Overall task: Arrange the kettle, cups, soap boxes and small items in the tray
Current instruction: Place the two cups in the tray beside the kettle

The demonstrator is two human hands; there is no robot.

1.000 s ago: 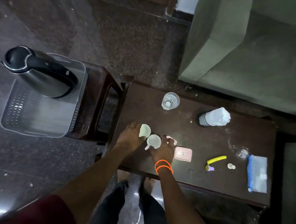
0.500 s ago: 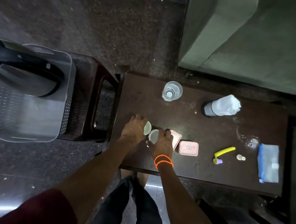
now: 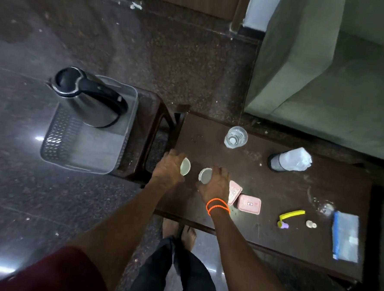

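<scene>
Near the left end of the dark wooden table [image 3: 273, 190], the left hand [image 3: 168, 169] is curled around a small white cup [image 3: 185, 166] tipped on its side, and the right hand [image 3: 215, 185] grips a second small white cup [image 3: 205, 175] from above. Two pink soap boxes [image 3: 249, 204] lie just right of that hand. The steel kettle with a black handle [image 3: 90, 98] stands in the grey perforated plastic tray [image 3: 74, 149] on a dark stool [image 3: 149, 124] off the table's left end.

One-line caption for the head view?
Each hand, left and right, grips a cup; kettle already in tray.
</scene>
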